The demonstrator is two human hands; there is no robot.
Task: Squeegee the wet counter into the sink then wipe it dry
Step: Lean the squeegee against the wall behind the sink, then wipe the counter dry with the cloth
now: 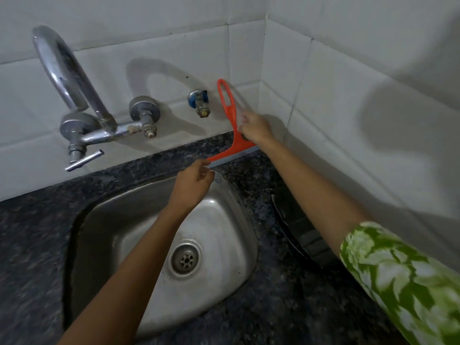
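An orange squeegee [230, 113] stands nearly upright against the tiled back wall, its grey blade resting on the dark speckled counter [251, 175] behind the steel sink [224, 200]. My right hand [255, 128] grips the lower part of its handle, just above the blade head. My left hand [195, 181] reaches over the sink and pinches the left end of the blade. The right end of the blade is hidden behind my right wrist.
A chrome tap [72, 78] with a curved spout and lever is mounted on the wall at left, with a second valve [144, 113] and a small blue-collared tap [200, 102] beside it. White tiled walls meet in a corner at right. A dark object [302, 229] lies under my right forearm.
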